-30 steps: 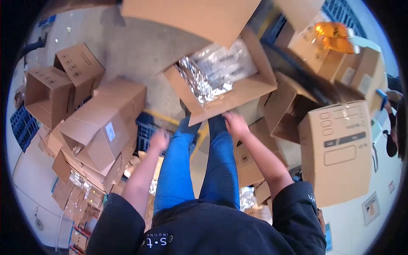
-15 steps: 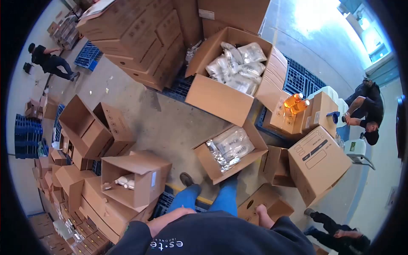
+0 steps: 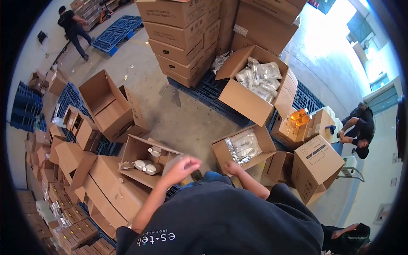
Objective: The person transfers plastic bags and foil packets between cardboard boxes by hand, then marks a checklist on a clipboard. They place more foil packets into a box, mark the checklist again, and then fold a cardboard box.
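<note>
My left hand (image 3: pixel 182 168) is raised in front of me with its fingers loosely extended and nothing in them. Just left of it an upright carton (image 3: pixel 137 173) holds several white bottles (image 3: pixel 150 169) with rounded tops. My right hand (image 3: pixel 231 167) is curled closed, and its palm side is hidden. In this view it overlaps the near wall of another open carton (image 3: pixel 219 153). Inside that carton lie clear plastic packs (image 3: pixel 247 144) and crumpled silver foil (image 3: pixel 232 151).
A larger open carton (image 3: pixel 242 104) of plastic-wrapped packs stands ahead on a blue pallet (image 3: pixel 203 97). Orange bottles (image 3: pixel 300 117) rest on a box at right. Stacked cartons (image 3: pixel 178 34) rise ahead; more boxes crowd the left. People (image 3: pixel 359 131) are at right, lower right and far left.
My view has shifted. My left hand has risen from my waist and its fingers have extended. My right hand has moved forward and left, from over a low carton to the foil-filled one.
</note>
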The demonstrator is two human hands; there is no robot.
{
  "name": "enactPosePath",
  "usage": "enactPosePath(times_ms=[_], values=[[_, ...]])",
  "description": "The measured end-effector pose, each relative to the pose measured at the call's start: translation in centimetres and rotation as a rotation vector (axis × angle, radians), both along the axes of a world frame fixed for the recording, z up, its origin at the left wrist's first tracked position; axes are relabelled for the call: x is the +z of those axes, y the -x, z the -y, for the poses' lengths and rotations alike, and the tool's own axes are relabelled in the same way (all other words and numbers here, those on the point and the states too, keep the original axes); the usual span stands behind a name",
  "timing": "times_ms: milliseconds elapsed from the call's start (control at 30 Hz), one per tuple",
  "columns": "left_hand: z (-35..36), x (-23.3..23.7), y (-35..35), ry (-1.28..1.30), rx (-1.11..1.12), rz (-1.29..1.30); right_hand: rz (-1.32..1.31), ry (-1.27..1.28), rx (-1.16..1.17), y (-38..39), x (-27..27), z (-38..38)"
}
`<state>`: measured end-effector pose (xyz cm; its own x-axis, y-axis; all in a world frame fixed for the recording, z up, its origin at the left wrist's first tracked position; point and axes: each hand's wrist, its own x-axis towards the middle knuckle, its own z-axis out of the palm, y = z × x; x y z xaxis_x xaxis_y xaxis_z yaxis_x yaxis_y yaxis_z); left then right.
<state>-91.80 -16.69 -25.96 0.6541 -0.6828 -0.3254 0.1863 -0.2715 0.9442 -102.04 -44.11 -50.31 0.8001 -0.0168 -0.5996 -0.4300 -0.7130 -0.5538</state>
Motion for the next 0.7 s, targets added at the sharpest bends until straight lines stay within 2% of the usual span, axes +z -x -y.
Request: enactPosePath(times_ms=[33, 67, 100, 167, 200, 233, 267, 367, 400, 500, 600, 633, 667, 700], values=[[0.8, 6.5, -1.8, 0.053, -0.062, 0.355, 0.119, 0.027, -0.161, -0.8, -0.5, -0.2], [1.6, 13.1, -2.1, 0.231, -0.026, 0.447, 0.116, 0.033, -0.151, -1.8, -1.0, 0.1], [1.5, 17.5, -1.9, 0.397, -0.032, 0.473, 0.109, 0.009, -0.167, -2.4, -1.5, 0.5], [1.7, 21.1, -1.6, 0.776, -0.241, 0.353, 0.094, -0.010, -0.181, -3.4, -1.6, 1.2], [1.9, 23.0, -1.5, 0.945, -0.373, 0.262, -0.008, 0.048, 0.012, -3.6, -1.7, 1.6], [2.5, 24.3, -1.0, 1.149, -0.318, 0.229, -0.111, 0.107, 0.206, -3.4, -1.6, 2.3], [3.2, 25.5, -0.4, 1.351, -0.259, 0.192, -0.120, 0.171, 0.364, -3.0, -4.3, 3.3], [2.9, 27.1, 1.2, 1.434, -0.013, -0.016, -0.154, 0.209, 0.321, -1.8, -7.4, 4.8], [3.3, 27.4, 0.4, 1.454, 0.003, -0.051, -0.119, 0.209, 0.405, -1.2, -11.5, 6.7], [4.3, 26.8, -4.3, 1.494, -0.036, -0.039, -0.250, 0.155, 0.423, -3.1, -10.6, 9.3], [5.7, 26.3, -10.7, 1.510, -0.088, 0.018, -0.361, 0.135, 0.651, -7.8, -8.1, 11.5], [6.2, 26.2, -12.7, 1.497, -0.109, 0.034, -0.480, 0.200, 0.619, -9.8, -6.7, 11.7], [7.1, 25.9, -14.7, 1.482, -0.123, 0.056, -0.453, 0.160, 0.660, -11.8, -6.5, 12.6], [8.0, 25.7, -16.6, 1.449, -0.137, 0.081, -0.281, -0.139, 0.354, -11.3, -13.1, 16.1]])
